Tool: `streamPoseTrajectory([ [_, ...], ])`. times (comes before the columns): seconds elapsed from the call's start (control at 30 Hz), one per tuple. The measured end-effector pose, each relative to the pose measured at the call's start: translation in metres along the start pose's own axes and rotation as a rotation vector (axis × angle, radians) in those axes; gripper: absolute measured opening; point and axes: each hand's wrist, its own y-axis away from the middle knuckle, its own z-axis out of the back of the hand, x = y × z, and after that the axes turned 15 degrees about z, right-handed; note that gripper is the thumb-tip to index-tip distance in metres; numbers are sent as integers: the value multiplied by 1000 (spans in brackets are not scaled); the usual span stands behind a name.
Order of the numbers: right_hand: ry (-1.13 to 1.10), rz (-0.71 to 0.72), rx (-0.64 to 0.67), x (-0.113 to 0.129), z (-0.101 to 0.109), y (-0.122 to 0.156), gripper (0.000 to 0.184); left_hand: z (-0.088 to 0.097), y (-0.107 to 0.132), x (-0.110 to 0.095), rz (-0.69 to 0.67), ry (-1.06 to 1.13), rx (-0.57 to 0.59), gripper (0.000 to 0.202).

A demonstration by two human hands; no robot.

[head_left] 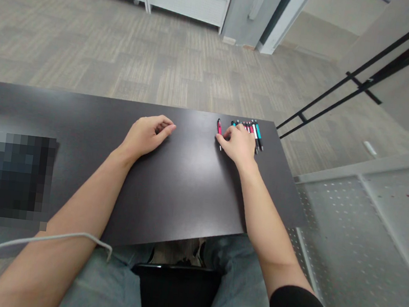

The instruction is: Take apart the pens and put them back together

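My left hand (150, 134) rests on the dark table (171, 184), loosely curled, with a gap between thumb and fingers and nothing in it. Farther right, my right hand (240, 144) arches over a row of pens, its thumb held away from the bent fingers. The thumb tip overlaps a red pen (219, 126), which lies apart at the left of the row. Red, white and teal pens lie side by side under and beyond this hand; a teal pen (257, 131) is at the right end. My palm and fingers hide part of the row.
At the table's left is a blurred-out dark object (13, 176). A pale cable (50, 238) crosses over my left forearm. The table's right edge lies just beyond the pens, with a black metal frame (321, 105) and a perforated panel (366, 221) past it.
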Motion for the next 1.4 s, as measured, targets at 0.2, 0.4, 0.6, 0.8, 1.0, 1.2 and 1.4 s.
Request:
streamPoseTrajectory([
  [0.2,37,40,51,11,3,-1,30,0,1,1,-10,-19,-10,33],
  [0.4,68,-64,8,-6,19,3,27,1,2,-3,1,-20,-21,33],
  [0.6,93,-125,41,-14,21,2,26,0,3,-2,-4,-69,-47,36],
  [0.8,75,-141,40,-19,14,-2,21,0,2,-1,-3,-67,-36,38],
  [1.0,20,-140,20,-22,13,-2,30,2,1,0,-18,-75,-34,41],
  [1.2,27,-138,41,-24,15,-1,27,3,2,-2,4,-85,-22,38],
  [1.4,37,-128,42,-23,15,-2,20,2,2,1,5,-89,-28,39],
])
